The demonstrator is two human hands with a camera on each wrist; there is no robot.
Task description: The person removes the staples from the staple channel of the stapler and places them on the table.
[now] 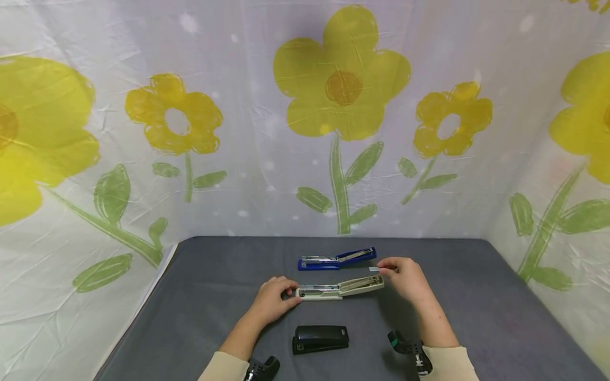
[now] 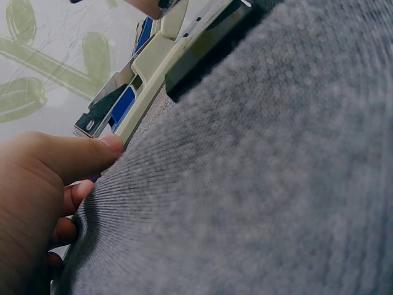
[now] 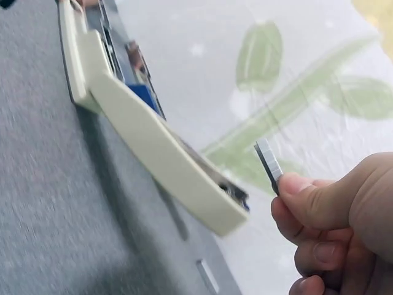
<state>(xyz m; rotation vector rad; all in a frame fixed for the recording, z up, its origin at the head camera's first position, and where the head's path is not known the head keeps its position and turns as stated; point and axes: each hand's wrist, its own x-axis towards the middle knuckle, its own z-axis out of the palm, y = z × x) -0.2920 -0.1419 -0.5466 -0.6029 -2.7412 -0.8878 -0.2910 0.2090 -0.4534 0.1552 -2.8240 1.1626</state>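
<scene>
Your left fingers grip the cream stapler at its base end on the bench, likely steadying it, while your right fingers pinch staples by one end, leaving the rest exposed.

The cream stapler lies open near a raised staple strip.

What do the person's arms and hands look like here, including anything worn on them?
The left hand and right hand are gloveless. The left sleeve and right sleeve are plain pale beige. Each wrist wears a black camera: the left camera looks rounded; the right camera shows a small green patch, and white marks sit near it.
</scene>
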